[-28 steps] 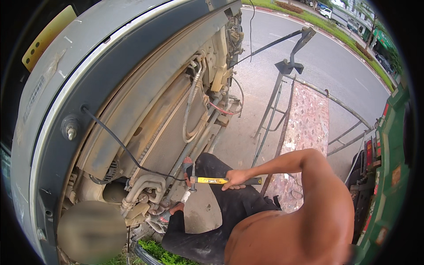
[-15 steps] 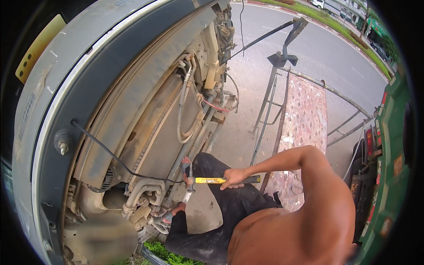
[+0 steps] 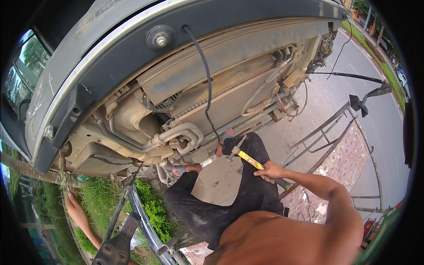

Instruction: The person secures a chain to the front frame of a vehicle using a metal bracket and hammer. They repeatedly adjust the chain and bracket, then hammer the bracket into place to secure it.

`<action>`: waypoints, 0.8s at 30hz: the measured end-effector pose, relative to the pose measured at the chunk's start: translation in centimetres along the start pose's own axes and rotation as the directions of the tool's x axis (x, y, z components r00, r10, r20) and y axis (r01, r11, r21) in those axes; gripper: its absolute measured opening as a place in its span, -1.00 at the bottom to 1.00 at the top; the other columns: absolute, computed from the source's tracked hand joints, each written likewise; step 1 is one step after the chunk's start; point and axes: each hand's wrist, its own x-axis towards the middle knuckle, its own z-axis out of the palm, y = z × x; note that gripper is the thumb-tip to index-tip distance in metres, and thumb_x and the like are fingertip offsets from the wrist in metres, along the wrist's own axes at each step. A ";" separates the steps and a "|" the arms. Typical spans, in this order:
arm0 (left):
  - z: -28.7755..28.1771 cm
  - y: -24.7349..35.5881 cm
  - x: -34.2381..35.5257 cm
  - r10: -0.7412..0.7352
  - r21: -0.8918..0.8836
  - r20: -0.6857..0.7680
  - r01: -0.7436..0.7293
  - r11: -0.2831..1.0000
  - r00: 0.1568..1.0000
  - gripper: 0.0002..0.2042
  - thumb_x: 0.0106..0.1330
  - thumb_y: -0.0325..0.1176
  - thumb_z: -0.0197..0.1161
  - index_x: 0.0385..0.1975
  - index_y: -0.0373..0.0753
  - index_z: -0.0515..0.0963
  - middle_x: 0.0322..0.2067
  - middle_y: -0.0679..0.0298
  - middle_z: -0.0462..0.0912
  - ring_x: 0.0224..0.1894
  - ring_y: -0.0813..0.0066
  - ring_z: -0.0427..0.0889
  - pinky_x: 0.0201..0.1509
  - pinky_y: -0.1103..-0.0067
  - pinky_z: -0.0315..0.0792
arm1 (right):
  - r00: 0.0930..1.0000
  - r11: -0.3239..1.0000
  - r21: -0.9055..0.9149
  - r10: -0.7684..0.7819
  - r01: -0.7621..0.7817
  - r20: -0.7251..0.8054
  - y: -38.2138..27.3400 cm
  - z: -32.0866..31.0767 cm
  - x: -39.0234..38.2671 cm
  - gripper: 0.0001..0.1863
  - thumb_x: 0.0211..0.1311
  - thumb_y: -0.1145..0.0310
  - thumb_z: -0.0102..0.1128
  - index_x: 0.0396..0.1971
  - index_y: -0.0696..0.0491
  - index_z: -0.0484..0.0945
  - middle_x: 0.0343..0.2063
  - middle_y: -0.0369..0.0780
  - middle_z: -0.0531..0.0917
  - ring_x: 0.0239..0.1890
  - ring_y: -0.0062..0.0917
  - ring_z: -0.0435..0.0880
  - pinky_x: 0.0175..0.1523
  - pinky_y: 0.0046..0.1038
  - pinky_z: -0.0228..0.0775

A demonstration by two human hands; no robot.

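Observation:
My right hand (image 3: 268, 172) grips a hammer (image 3: 246, 157) by its yellow-and-black handle above my dark trousers (image 3: 244, 192); the metal head points toward the front. My left hand (image 3: 76, 207), at the far left, is closed round a slim metal tool (image 3: 66, 181) just below the dark end of the vehicle's front frame (image 3: 55, 137). The exposed underside behind the panel shows a dusty radiator (image 3: 216, 115), bent pipes (image 3: 181, 130) and a black cable (image 3: 205, 79) hanging down. My sandalled feet (image 3: 187, 169) are near the lowest pipes.
A speckled board (image 3: 342, 170) on a metal scaffold (image 3: 373, 159) stands at the right, with a black bracket (image 3: 358, 101) above. A road (image 3: 375, 123) lies beyond. Bright plants (image 3: 152, 207), a curved metal bar (image 3: 145, 225) and another black bracket (image 3: 117, 243) are at the lower left.
The view has swung leftward, bringing my left hand and the greenery into sight. The hammer is now tilted diagonally and sits further right in the picture, still in my right hand.

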 end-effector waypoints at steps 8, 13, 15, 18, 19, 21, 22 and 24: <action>-0.1 0.2 -0.8 -0.113 0.224 -0.016 0.113 0.968 0.993 -0.51 0.58 0.02 -0.14 0.11 -0.27 0.54 -0.08 0.02 0.69 -0.05 -0.01 0.64 -0.09 0.26 0.47 | 0.742 0.936 -0.341 -0.169 -0.084 -0.648 6.9 3.8 -9.0 -0.53 0.27 0.03 0.30 -0.50 0.18 0.51 -0.70 -0.06 0.56 -0.62 -0.21 0.62 -0.44 -0.20 0.44; 0.4 0.7 -1.1 -0.159 0.363 -0.022 0.156 0.919 0.987 -0.47 0.57 0.04 -0.16 0.23 -0.24 0.48 0.05 0.02 0.64 0.03 -0.03 0.62 -0.01 0.19 0.50 | 0.512 0.724 -0.415 -0.100 -0.551 -0.853 16.8 4.8 -21.1 -0.59 0.35 0.05 0.13 -0.38 0.16 0.46 -0.62 0.05 0.61 -0.47 0.01 0.66 -0.33 -0.04 0.45; 0.1 2.0 -0.8 -0.186 0.394 -0.001 0.171 0.903 0.983 -0.46 0.57 0.06 -0.19 0.25 -0.23 0.45 0.07 0.01 0.62 0.05 -0.05 0.60 0.01 0.19 0.50 | 0.496 0.647 -0.372 0.012 -0.666 -0.868 20.0 6.3 -24.7 -0.61 0.37 0.07 0.08 -0.35 0.16 0.45 -0.58 0.04 0.63 -0.44 -0.01 0.67 -0.30 -0.03 0.46; 2.4 -6.9 0.7 -0.126 0.467 -0.064 0.142 0.873 0.990 -0.45 0.57 0.09 -0.21 0.30 -0.18 0.41 0.04 0.05 0.66 -0.01 -0.01 0.65 -0.04 0.19 0.55 | 0.510 0.462 -0.423 0.077 -0.780 -0.857 24.6 7.9 -27.3 -0.64 0.37 0.12 0.02 -0.24 0.17 0.46 -0.39 0.03 0.66 -0.32 -0.09 0.69 -0.17 -0.10 0.49; 2.3 -6.2 1.4 -0.215 0.544 -0.039 0.201 0.814 0.976 -0.44 0.57 0.09 -0.22 0.34 -0.15 0.37 0.07 0.09 0.64 -0.02 0.02 0.66 -0.06 0.22 0.58 | 0.540 0.428 -0.456 0.093 -0.780 -0.837 26.8 8.0 -27.7 -0.66 0.35 0.14 0.01 -0.19 0.15 0.45 -0.34 -0.01 0.65 -0.26 -0.14 0.69 -0.14 -0.14 0.48; 0.0 3.9 -1.6 0.031 0.587 -0.106 0.037 0.809 0.994 -0.54 0.55 -0.01 -0.08 0.09 -0.24 0.58 -0.33 -0.07 0.73 -0.39 -0.08 0.71 -0.42 0.16 0.52 | 0.595 0.303 -0.538 0.139 -0.787 -0.792 30.0 8.2 -27.9 -0.72 0.31 0.20 0.03 -0.20 0.12 0.51 -0.27 -0.05 0.69 -0.20 -0.19 0.71 -0.14 -0.10 0.50; 0.1 3.9 -1.3 0.103 0.606 -0.145 0.006 0.795 0.984 -0.55 0.54 0.00 -0.08 0.06 -0.21 0.59 -0.38 -0.04 0.72 -0.44 -0.07 0.70 -0.47 0.15 0.50 | 0.599 0.243 -0.548 0.305 -0.800 -0.740 28.5 7.9 -27.0 -0.73 0.29 0.23 0.05 -0.17 0.08 0.56 -0.23 -0.10 0.70 -0.15 -0.23 0.71 -0.15 -0.07 0.50; 0.9 2.3 -0.9 0.242 0.632 -0.221 -0.050 0.773 0.945 -0.56 0.52 0.03 -0.07 0.00 -0.15 0.62 -0.50 0.02 0.71 -0.55 -0.05 0.67 -0.57 0.13 0.46 | 0.582 -0.032 -0.716 0.559 -0.697 -0.591 26.8 6.6 -25.1 -0.70 0.24 0.25 0.13 -0.09 -0.04 0.70 -0.13 -0.25 0.73 -0.09 -0.34 0.71 -0.18 -0.02 0.50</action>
